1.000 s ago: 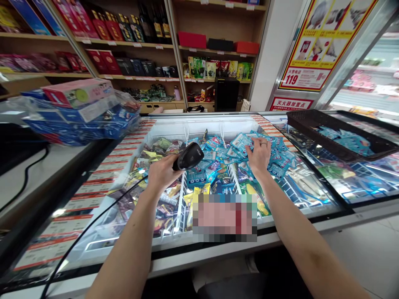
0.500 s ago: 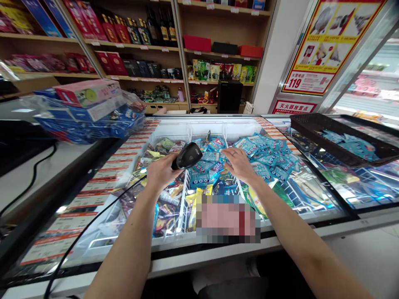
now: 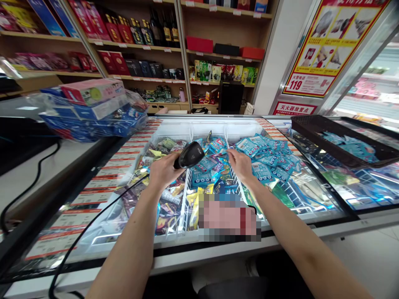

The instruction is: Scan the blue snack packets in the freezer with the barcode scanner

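Note:
My left hand (image 3: 162, 171) is wrapped round a black handheld barcode scanner (image 3: 191, 155), its head pointing right over the middle of a chest freezer. A black cord (image 3: 102, 216) runs down from it toward the lower left. My right hand (image 3: 241, 166) pinches the edge of a light-blue packet (image 3: 220, 154), lifted at a tilt from the packets in the middle wire compartment. Beneath lie more blue packets (image 3: 201, 178) and some yellow ones (image 3: 195, 205). The right compartment holds a heap of matching blue packets (image 3: 269, 155). A pixelated patch covers part of the front.
White wire dividers (image 3: 188, 178) split the freezer. Plastic-wrapped boxes (image 3: 93, 110) stand at its left, and a dark brown basket (image 3: 346, 155) with blue packets rests at its right. Stocked shelves (image 3: 134, 43) line the back wall. Price labels (image 3: 67, 222) run along the left side.
My right hand has closed from spread fingers into a pinch on a blue packet and raised its edge. My left hand still holds the scanner in nearly the same place.

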